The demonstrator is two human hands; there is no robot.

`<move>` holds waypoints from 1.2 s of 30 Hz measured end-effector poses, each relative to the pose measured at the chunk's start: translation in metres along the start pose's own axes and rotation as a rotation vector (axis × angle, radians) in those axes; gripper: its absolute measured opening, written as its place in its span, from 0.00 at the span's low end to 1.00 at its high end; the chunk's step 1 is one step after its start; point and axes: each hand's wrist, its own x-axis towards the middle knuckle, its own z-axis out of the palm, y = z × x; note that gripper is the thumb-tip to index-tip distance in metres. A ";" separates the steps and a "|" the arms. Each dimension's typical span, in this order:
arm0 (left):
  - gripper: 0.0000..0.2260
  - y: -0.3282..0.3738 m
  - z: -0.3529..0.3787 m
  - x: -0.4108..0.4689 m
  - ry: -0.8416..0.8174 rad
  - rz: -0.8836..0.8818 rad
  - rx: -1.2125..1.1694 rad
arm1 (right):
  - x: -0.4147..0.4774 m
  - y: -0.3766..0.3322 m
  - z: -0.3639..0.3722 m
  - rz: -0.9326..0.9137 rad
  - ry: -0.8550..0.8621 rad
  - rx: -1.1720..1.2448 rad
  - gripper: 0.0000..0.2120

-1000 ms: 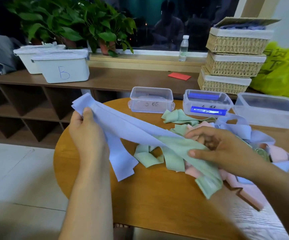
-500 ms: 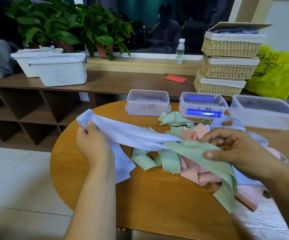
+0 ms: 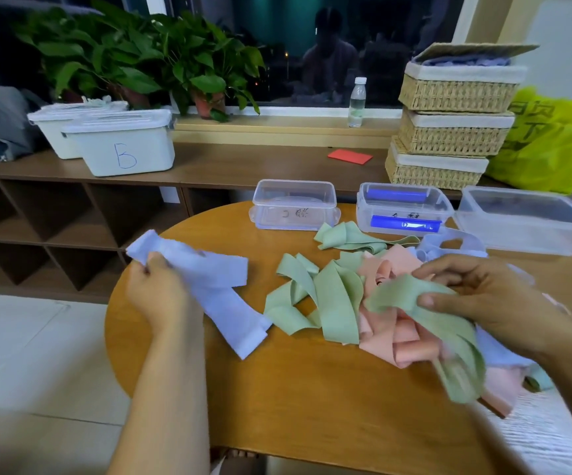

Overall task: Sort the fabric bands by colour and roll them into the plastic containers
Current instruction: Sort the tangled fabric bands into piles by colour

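Left hand point(image 3: 156, 289) first: we are gripping the lavender band point(image 3: 216, 289) near its upper-left end, fingers curled round the cloth and thumb on top. From that grip the band is running down and to the right across the round wooden table point(image 3: 312, 389), its long axis slanting toward the near edge. A shorter flap is branching off to the right. The free end is lying flat on the wood, just short of the heap of green and pink bands point(image 3: 380, 323), and looks clear of it.

Right hand point(image 3: 483, 296): we are pinching a green band point(image 3: 425, 313) between thumb and curled fingers, above the heap. Its tail is hanging down to the right, blurred.

Our judgement is that rolling the lavender band means working along that slant from the held end. The left hand is the nearer one; the right is occupied across the heap and likely needs to set the green band down first.

The clear container point(image 3: 294, 204) and the blue-clipped container point(image 3: 402, 207) are sitting at the far side of the table, beyond the heap, the clear one nearer the left hand. Their labels are too small to read, so we cannot tell which one takes lavender.
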 end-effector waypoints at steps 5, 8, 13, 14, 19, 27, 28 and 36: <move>0.11 0.016 0.021 -0.047 -0.261 0.199 -0.039 | 0.030 0.015 0.027 0.034 0.024 -0.221 0.14; 0.13 0.030 0.020 -0.062 -0.397 0.324 -0.005 | 0.034 0.020 0.029 0.001 0.035 -0.599 0.15; 0.09 0.065 0.020 -0.102 -0.571 0.458 -0.016 | 0.017 0.007 0.035 -0.155 0.150 -0.648 0.12; 0.09 0.072 0.018 -0.114 -0.604 0.469 -0.027 | 0.012 0.002 0.037 -0.188 0.146 -0.607 0.12; 0.11 0.116 0.000 -0.179 -0.768 0.510 -0.166 | -0.017 -0.041 0.054 -0.285 0.010 -0.323 0.20; 0.11 0.165 -0.009 -0.276 -1.062 0.348 -0.283 | -0.095 -0.091 0.056 -0.295 -0.121 -0.029 0.25; 0.10 0.164 -0.006 -0.288 -1.058 0.411 -0.226 | -0.103 -0.087 0.054 -0.279 -0.093 -0.005 0.23; 0.11 0.110 0.036 -0.352 -1.017 0.385 -0.088 | -0.132 -0.028 0.014 -0.160 0.000 0.393 0.30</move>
